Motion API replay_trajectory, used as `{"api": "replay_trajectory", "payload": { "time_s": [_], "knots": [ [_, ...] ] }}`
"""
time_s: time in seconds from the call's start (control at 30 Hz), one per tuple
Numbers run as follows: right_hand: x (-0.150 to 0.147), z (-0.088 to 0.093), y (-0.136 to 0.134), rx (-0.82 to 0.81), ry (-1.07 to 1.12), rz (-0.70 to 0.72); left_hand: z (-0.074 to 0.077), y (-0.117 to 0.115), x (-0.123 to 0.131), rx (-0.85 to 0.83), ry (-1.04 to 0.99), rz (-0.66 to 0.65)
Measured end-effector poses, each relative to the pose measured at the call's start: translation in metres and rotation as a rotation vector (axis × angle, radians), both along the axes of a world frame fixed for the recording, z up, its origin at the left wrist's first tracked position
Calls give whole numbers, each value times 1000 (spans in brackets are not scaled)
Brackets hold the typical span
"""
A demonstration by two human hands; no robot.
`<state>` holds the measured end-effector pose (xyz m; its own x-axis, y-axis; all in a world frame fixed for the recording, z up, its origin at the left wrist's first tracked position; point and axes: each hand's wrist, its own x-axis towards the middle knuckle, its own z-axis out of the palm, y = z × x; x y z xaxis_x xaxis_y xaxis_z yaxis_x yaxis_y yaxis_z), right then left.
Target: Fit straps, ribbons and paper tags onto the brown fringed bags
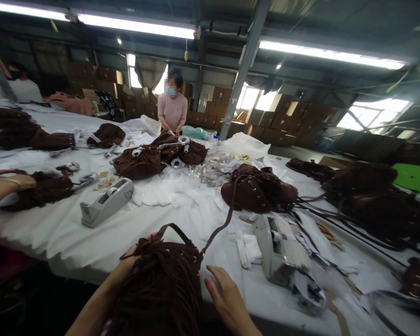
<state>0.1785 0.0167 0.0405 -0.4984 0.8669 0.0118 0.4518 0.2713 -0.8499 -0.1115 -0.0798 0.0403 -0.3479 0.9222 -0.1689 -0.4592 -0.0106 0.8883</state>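
Note:
In front of me is a dark brown fringed handbag [161, 280] with metal eyelets along its top and a short loop handle standing up. My left hand [131, 261] grips the bag at its upper left, the fingers partly hidden behind the fringe and drawstring. To the right of the bag, my right hand [227, 296] is open, thumb and fingers apart, holding nothing. From the bag's right side a long strap [222, 228] runs up toward another brown bag [255, 189] on the table.
Tape dispensers stand on the white-covered table [66, 242]: a grey one [107, 203] at left, another [276, 252] at right. Brown bags [367, 200] pile up at right. A co-worker's hand [23, 182] touches a bag at far left; a masked person [172, 109] stands across the table.

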Motion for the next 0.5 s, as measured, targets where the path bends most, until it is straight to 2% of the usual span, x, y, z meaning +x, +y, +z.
{"api": "replay_trajectory", "payload": {
  "time_s": [0.1,0.17,0.3,0.5],
  "knots": [
    [17,-32,18,258,-320,55,-9,0,-12,-78,61,74],
    [20,-43,34,347,-484,131,-21,-3,-18,-84,82,92],
    [8,-46,70,428,-679,120,-42,0,-19,-40,77,82],
    [-9,-40,115,422,-605,-4,-60,8,-21,-79,29,52]
  ]
}}
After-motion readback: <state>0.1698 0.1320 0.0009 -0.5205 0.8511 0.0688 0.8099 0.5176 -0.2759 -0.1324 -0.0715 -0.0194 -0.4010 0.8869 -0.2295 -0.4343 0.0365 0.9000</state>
